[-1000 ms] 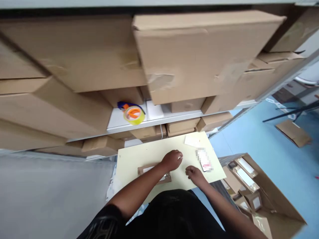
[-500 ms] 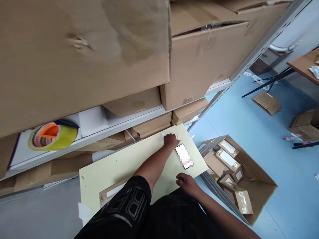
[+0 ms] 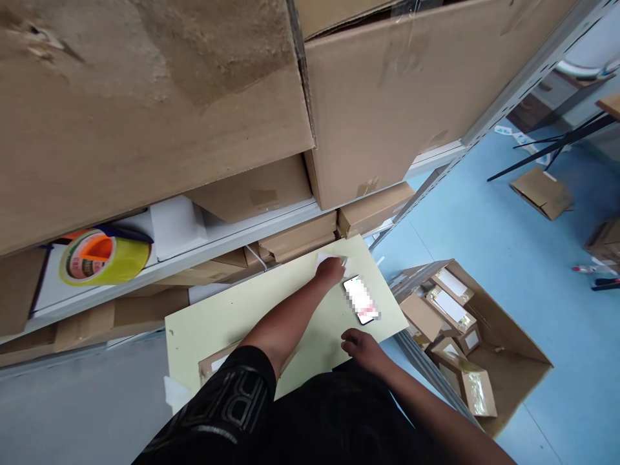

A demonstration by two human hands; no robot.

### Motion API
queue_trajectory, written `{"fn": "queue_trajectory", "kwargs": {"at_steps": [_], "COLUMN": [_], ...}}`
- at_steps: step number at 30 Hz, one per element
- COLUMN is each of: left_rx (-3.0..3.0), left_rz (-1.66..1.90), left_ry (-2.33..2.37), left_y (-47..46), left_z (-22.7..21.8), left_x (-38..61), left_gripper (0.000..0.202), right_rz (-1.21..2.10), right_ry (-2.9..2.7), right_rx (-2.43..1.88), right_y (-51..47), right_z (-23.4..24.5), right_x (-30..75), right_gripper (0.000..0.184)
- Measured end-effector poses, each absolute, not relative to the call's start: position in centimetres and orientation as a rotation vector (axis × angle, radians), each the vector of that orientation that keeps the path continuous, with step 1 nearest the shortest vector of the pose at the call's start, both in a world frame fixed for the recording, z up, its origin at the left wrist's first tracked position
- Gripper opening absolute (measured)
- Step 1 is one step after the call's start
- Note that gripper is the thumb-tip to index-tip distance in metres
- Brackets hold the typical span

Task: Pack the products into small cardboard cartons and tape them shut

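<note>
My left hand is closed, palm down, over a white slip of paper near the table's far edge. A small thin thing pokes out at its fingertips; its kind cannot be made out. Just right of that hand lies a phone, screen lit and partly blurred. At the near edge of the pale yellow table, my right hand has its fingers curled in, with nothing visible in them. A taped cardboard box sits by my left forearm, partly hidden by the sleeve.
Big cardboard boxes fill the shelf ahead, above a lower shelf with a yellow tape roll. On the right stands an open carton with several small taped boxes. A flattened box lies on the blue floor.
My view has shifted slightly. My left hand stays over the paper but has turned a little, and the thin thing at its fingers shows differently. My right hand stays near the table edge.
</note>
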State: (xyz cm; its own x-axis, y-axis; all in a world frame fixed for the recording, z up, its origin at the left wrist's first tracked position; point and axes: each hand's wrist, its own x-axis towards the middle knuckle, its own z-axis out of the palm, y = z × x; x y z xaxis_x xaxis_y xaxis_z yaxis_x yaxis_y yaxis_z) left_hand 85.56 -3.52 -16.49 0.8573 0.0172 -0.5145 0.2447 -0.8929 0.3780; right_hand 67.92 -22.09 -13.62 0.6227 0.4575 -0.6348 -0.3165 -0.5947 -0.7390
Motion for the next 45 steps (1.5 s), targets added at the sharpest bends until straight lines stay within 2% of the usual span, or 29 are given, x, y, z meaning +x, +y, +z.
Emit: {"fn": "queue_trajectory", "kwargs": {"at_steps": [7,11,13,17,21,26,30,39,45], "left_rx": [2.493,2.409,2.349,2.035,1.834,1.94,2.063,1.747,1.741], "left_rz": [-0.456,-0.214,-0.17,-0.141,-0.147,-0.138,-0.109,-0.256,-0.087], "left_ry": [0.195,0.38,0.504,0.717,0.782,0.751,0.796,1.262,1.208], "left_y": [-0.7,4.0,6.3,9.0,8.7,8.4,8.9,8.4,9.2], "left_z": [-14.7,-13.5,-13.5,-14.6,-15.6,-15.2,-14.8,-15.6,-11.0], "left_x": [83.4,81.1,80.2,79.6,80.0,81.2,82.4,78.5,74.3], "left_gripper": [0.032,0.043,0.039,0.012,0.019,0.028,0.028,0.015,0.027], "right_rz": [1.037,0.905,0.799,0.635,0.721,0.807,0.82,0.79,0.764], "right_ry": [-0.12,-0.234,-0.326,-0.526,-0.613,-0.642,-0.687,-0.755,-0.721], "right_rx": [-1.954,-2.093,-2.212,-2.459,-2.609,-2.659,-2.698,-2.702,-2.685], "right_y": [-21.7,-19.8,-18.3,-14.3,-10.7,-9.0,-8.6,-9.0,-9.3], "right_z": [-13.8,-12.8,-12.6,-13.7,-15.5,-17.5,-18.6,-19.3,-18.3], "right_x": [69.1,72.7,75.4,80.8,84.3,85.4,85.3,85.1,85.1], "right_gripper": [0.024,0.026,0.028,0.04,0.059,0.074,0.077,0.081,0.081]}}
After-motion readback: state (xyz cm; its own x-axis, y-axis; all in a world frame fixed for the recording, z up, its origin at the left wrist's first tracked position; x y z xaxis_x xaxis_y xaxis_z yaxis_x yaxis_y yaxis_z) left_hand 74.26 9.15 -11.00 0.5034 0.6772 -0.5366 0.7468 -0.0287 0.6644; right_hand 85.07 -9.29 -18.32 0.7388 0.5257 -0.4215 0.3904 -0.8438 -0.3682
